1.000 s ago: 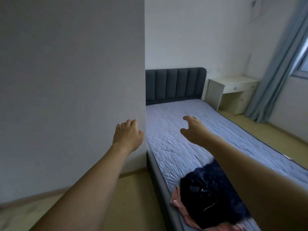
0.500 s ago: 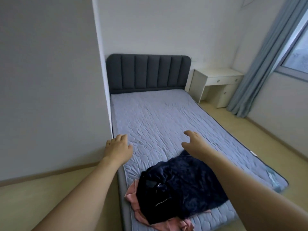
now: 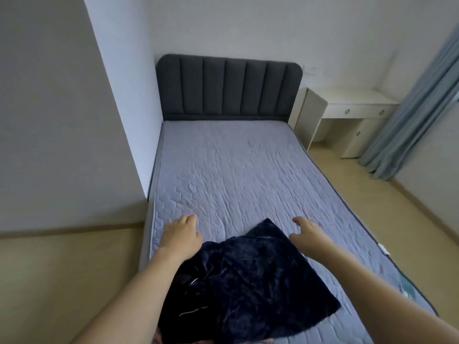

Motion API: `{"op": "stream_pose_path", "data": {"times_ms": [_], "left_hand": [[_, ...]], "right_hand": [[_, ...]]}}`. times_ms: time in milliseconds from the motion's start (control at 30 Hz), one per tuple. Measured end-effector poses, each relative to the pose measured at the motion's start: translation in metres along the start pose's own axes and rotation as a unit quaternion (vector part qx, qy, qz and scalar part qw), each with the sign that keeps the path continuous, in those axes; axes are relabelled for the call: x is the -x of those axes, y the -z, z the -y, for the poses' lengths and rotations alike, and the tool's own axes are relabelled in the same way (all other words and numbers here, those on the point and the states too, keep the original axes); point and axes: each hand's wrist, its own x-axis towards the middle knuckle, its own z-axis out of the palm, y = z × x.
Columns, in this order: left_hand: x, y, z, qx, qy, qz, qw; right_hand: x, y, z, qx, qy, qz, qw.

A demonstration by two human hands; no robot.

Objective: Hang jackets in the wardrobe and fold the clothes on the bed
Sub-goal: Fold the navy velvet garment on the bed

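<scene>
A crumpled dark navy velvet garment (image 3: 250, 289) lies at the near end of the bed (image 3: 236, 170), on its quilted grey mattress. A sliver of pink cloth (image 3: 265, 341) peeks from under it at the bottom edge. My left hand (image 3: 181, 234) hovers over the mattress just beyond the garment's left corner, fingers relaxed, holding nothing. My right hand (image 3: 308, 234) is stretched out past the garment's right edge, fingers loosely spread, empty.
A dark grey padded headboard (image 3: 228, 88) stands at the far end. A white wall panel (image 3: 62, 120) borders the bed's left side. A white desk with drawers (image 3: 347, 112) and a blue curtain (image 3: 417, 108) are at the right. Wooden floor surrounds the bed.
The view has swung right and down onto the bed. Both hands have dropped lower and now flank the navy garment; the left one has moved from the wall edge to over the mattress.
</scene>
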Motion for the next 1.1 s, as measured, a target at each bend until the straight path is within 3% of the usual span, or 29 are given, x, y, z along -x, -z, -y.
{"op": "stream_pose_path", "data": {"times_ms": [167,300,533,667,733,800,933,1000,1100], "left_hand": [[-0.008,-0.017,0.047,0.082,0.146,-0.026,0.986],[-0.043,-0.077,0.096,0.186,0.277,-0.008,0.943],[-0.107,-0.347,0.117,0.271,0.334,0.129,0.894],[-0.133,-0.47,0.112,0.323,0.415,0.138,0.839],[-0.137,-0.52,0.1,0.314,0.432,0.154,0.831],[-0.131,-0.56,0.086,0.282,0.435,0.129,0.846],[-0.112,-0.584,0.069,0.268,0.415,-0.052,0.868],[-0.098,-0.576,0.064,0.269,0.405,-0.115,0.866],[-0.074,-0.541,0.053,0.264,0.417,-0.126,0.86]], "right_hand": [[-0.078,-0.027,0.046,0.059,0.083,0.076,0.992],[-0.146,-0.092,0.08,0.076,0.158,0.133,0.976],[-0.307,-0.301,0.049,0.169,0.226,0.232,0.931],[-0.382,-0.421,0.031,0.213,0.301,0.221,0.903],[-0.402,-0.471,0.027,0.225,0.34,0.211,0.889],[-0.407,-0.507,0.022,0.253,0.358,0.186,0.879],[-0.401,-0.526,0.01,0.313,0.379,0.085,0.867],[-0.394,-0.511,0.005,0.313,0.397,0.086,0.858],[-0.384,-0.458,0.008,0.259,0.413,0.133,0.863]]}}
